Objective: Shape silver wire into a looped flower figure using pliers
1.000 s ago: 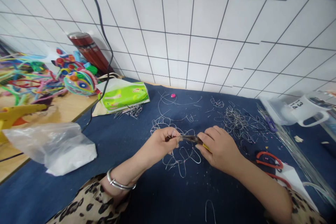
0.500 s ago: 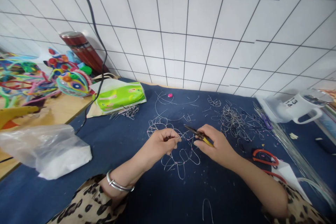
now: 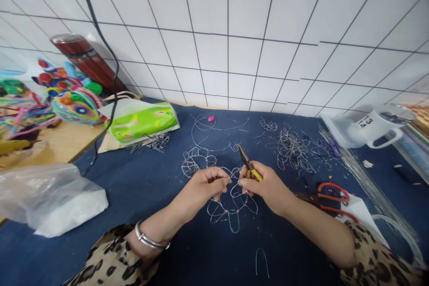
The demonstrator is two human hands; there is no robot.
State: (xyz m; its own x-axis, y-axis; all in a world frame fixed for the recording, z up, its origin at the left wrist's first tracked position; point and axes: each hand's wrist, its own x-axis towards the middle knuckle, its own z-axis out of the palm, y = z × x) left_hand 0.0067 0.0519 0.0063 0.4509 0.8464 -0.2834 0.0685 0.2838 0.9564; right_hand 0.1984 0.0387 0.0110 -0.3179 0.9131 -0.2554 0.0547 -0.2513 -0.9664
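Note:
My left hand [image 3: 206, 186] pinches the upper edge of a ring of looped silver wire [image 3: 226, 211], shaped like petals with small pink beads at the joints. My right hand [image 3: 270, 190] is closed around long-nose pliers [image 3: 256, 174] with yellow handles, their dark jaws pointing up and away. Its thumb and forefinger also appear to pinch the same ring, close to my left fingertips. Fingers hide the ring's upper part. Just behind my left hand, a second looped wire ring [image 3: 192, 161] lies on the dark blue cloth [image 3: 194, 259].
Tangled wire [image 3: 293, 147] lies to the right, near red-handled scissors [image 3: 335, 192], long straight wires [image 3: 372, 183] and a white mug [image 3: 378, 127]. At left are a green tissue pack [image 3: 144, 123], a plastic bag [image 3: 60, 201] and a red flask [image 3: 87, 60]. A tiled wall [image 3: 248, 53] stands behind.
My right hand has come left, its fingers now at the wire ring beside my left fingertips. The pliers have swung more upright. The whole view has shifted slightly.

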